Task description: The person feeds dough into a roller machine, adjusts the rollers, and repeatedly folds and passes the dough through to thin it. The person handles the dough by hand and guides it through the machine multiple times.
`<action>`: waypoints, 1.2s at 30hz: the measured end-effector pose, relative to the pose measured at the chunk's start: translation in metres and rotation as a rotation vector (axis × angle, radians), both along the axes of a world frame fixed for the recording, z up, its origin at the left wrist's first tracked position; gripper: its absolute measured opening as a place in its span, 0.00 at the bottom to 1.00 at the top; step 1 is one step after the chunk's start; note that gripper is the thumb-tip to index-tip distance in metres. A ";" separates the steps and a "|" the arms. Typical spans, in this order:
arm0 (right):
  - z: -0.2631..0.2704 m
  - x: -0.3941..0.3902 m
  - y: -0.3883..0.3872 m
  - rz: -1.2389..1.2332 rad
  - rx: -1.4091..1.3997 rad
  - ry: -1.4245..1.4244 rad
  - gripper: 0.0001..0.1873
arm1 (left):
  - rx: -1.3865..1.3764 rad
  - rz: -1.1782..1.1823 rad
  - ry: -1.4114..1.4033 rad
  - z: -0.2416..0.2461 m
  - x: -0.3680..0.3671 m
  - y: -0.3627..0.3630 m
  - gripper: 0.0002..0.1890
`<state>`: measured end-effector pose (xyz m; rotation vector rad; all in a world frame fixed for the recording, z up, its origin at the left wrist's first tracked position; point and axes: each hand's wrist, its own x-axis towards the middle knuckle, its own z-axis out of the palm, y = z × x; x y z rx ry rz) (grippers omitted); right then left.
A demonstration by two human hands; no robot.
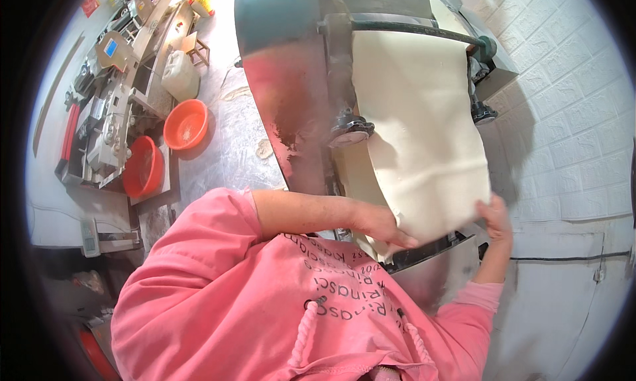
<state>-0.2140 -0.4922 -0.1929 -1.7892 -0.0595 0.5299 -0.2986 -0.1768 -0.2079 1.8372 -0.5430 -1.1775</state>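
A wide sheet of pale dough (422,117) hangs over the front of a dough sheeting machine (283,38), coming down from under a dark roller bar (412,28). My left hand (380,226) holds its lower left corner, fingers partly hidden by the fold. At the lower right edge, my right hand (497,219) grips the sheet, thumb on top, slightly blurred. Beneath the sheet's lower end is a metal tray (432,271) at the machine's base. Another length of dough (355,175) shows behind the sheet at left.
Black hand knobs (350,130) jut out beside the dough, one on each side. A white brick-patterned wall (571,117) stands close on the right. Two orange basins (186,125) and a white plastic jug (180,76) stand at left near a cluttered workbench (144,68).
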 end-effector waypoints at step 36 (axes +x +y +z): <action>-0.155 0.071 0.088 -0.126 0.279 0.055 0.26 | -0.029 1.087 -0.043 -0.167 0.058 0.067 0.29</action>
